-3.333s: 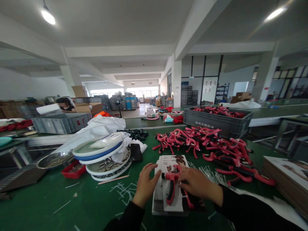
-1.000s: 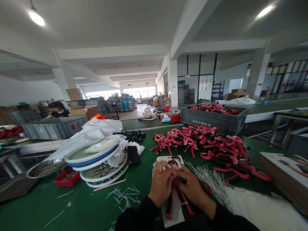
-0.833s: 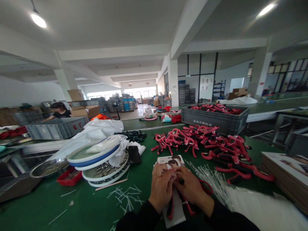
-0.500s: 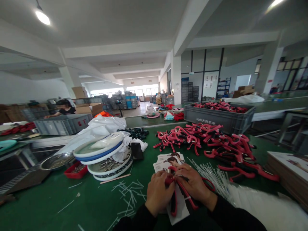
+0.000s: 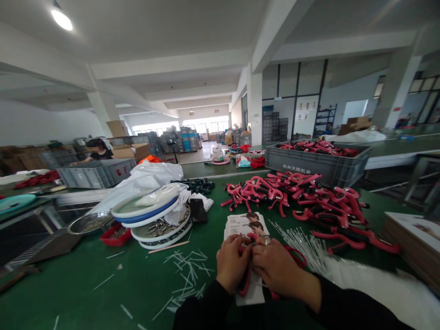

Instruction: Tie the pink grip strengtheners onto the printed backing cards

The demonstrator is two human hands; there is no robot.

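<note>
Both hands are together over a white printed card, around a red-and-black pliers-like tool point(image 5: 244, 282). My left hand point(image 5: 232, 260) is closed around the tool's upper part, its fingers meeting my right hand's near the head. My right hand point(image 5: 275, 263) is pinched at the same spot; its fingers hide most of the tool and whatever small part is between them. Beneath the hands lies the white card point(image 5: 252, 293). Just beyond is a stack of printed cards point(image 5: 240, 222). A bundle of thin white cable ties point(image 5: 302, 245) fans out right of my right hand.
A heap of similar red tools point(image 5: 264, 190) spreads behind the cards, before a grey crate point(image 5: 309, 164) of more. Left are stacked round trays point(image 5: 137, 217) with metal parts, a red dish point(image 5: 115, 234) and cut tie ends point(image 5: 189, 270). A stack of cards point(image 5: 412, 243) stands right.
The camera view has shifted slightly. My hands stay together on the tool, with my right hand turned further over its head, and the tool's handles show less than before.
</note>
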